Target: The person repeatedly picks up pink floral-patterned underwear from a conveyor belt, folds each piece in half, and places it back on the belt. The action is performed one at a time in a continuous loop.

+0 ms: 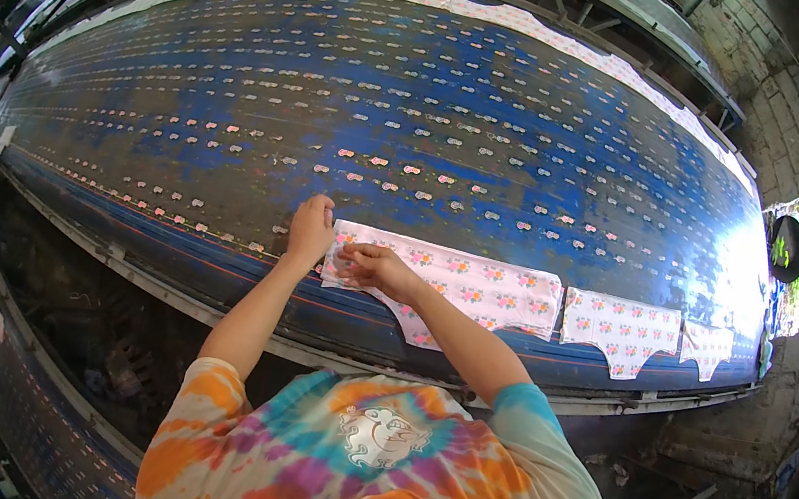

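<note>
A stack of pale pink fabric panels with a flower print (471, 278) lies near the front edge of the long printing table (242, 176). At its left end my left hand (312, 232) is curled, its fingertips at or just beside the cloth's upper left corner; whether it pinches the cloth cannot be told. My right hand (381, 271) is over the left part of the same cloth, palm partly turned up, fingers apart and holding nothing visible. To the right lie a smaller briefs-shaped panel (624, 328) and another one (707, 347), both flat with the same print.
Rows of small printed marks cover the blue and dark tabletop. More printed panels (520, 19) line its far edge. A metal rail (209, 312) runs along the near edge. Another table (48, 385) stands at the lower left, and a block wall (788, 111) rises at the right.
</note>
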{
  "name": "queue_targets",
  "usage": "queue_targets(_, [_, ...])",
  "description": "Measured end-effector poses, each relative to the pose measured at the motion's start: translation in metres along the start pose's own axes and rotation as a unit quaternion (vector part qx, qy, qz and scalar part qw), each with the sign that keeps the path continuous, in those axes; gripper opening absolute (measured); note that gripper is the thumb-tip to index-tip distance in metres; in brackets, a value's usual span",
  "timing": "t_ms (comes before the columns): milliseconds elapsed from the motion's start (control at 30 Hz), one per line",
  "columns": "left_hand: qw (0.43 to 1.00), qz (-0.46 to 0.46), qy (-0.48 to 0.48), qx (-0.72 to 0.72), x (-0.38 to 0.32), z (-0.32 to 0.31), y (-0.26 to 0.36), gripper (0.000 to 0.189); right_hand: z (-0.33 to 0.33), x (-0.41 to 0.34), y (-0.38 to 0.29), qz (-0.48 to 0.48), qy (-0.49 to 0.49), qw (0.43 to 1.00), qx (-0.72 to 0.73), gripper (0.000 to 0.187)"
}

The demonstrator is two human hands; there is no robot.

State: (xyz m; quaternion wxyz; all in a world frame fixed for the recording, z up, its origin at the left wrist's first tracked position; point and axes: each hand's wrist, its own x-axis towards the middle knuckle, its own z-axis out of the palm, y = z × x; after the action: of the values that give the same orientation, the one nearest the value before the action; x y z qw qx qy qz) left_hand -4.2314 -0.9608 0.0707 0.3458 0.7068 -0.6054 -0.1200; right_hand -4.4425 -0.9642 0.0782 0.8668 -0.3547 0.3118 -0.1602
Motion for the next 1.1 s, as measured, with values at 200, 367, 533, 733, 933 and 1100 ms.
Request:
queue_targets(200, [0.980,0.178,-0.082,-0.039,-0.039,0.041,0.036,0.020,-0.046,-0.060,0.000,-0.255,0.224,0.765,-0.547,0.024])
queue_targets(367, [0.929,0.253,-0.212,0.167,-0.068,0.072,0.085,0.065,-0.092,-0.113,0.011,-0.216,0.335,0.507,-0.764,0.050])
queue_targets(533, [0.919,0.225,-0.254,0.199,-0.062,0.073,0.063,0.074,-0.150,-0.177,0.018,-0.109,0.404,0.493,-0.763,0.066])
queue_targets(733, [0.934,0.065,-0.223,0.273,-0.035,0.047,0.026,0.078,-0.196,-0.248,0.005,-0.001,0.507,0.491,-0.708,0.067])
queue_targets(933, [0.935,0.160,-0.215,0.233,-0.061,0.087,0.093,0.077,-0.150,-0.166,0.006,-0.198,0.426,0.494,-0.731,0.053])
queue_targets(1100, [0.893,0.231,-0.272,0.273,-0.102,0.111,0.145,0.072,-0.105,-0.129,0.015,-0.173,0.324,0.533,-0.762,0.059])
